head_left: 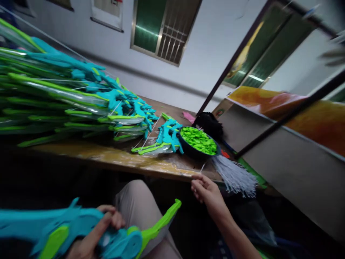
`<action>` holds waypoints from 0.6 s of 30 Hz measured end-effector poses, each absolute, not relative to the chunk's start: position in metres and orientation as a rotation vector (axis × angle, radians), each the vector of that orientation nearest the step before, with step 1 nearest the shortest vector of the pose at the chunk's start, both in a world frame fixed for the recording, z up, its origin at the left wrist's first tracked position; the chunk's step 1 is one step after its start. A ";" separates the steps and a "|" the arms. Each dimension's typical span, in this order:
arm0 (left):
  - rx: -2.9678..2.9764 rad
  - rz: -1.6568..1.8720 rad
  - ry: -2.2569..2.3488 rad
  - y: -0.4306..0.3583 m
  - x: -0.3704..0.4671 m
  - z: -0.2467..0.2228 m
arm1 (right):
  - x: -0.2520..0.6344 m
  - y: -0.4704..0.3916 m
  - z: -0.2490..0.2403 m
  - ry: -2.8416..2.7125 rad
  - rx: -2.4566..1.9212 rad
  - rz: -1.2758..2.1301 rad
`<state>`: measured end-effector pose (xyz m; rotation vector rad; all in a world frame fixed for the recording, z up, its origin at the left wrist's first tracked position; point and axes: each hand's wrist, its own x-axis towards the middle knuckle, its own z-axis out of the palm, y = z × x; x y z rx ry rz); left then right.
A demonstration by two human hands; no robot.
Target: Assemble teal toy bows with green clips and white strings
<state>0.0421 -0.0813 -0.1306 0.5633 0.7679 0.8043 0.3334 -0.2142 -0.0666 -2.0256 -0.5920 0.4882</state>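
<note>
In the lower left, my left hand point(90, 233) is closed around a teal toy bow point(67, 223) with lime-green parts. One green limb point(163, 220) of it points up and to the right across my knee; its left end runs out of the picture. My right hand point(203, 190) is by the table's front edge, thumb and fingers pinched together. A thin white string point(202, 167) sticks up from those fingertips. Nearby, a dense bundle of white strings point(234, 174) hangs over the table edge. A dark bowl point(185, 147) of small lime-green plastic pieces point(198, 140) stands behind my right hand.
Many similar teal-and-green toy bows point(81, 93) are heaped on the left of the wooden table point(107, 154). A single bow point(168, 135) lies beside the bowl. Behind it sits a black bundle point(208, 124). Dark metal bars point(229, 68) and a board point(269, 147) stand at the right.
</note>
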 end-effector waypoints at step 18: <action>0.685 0.624 0.412 -0.093 0.009 -0.110 | 0.194 -0.182 -0.078 -0.629 -1.553 1.215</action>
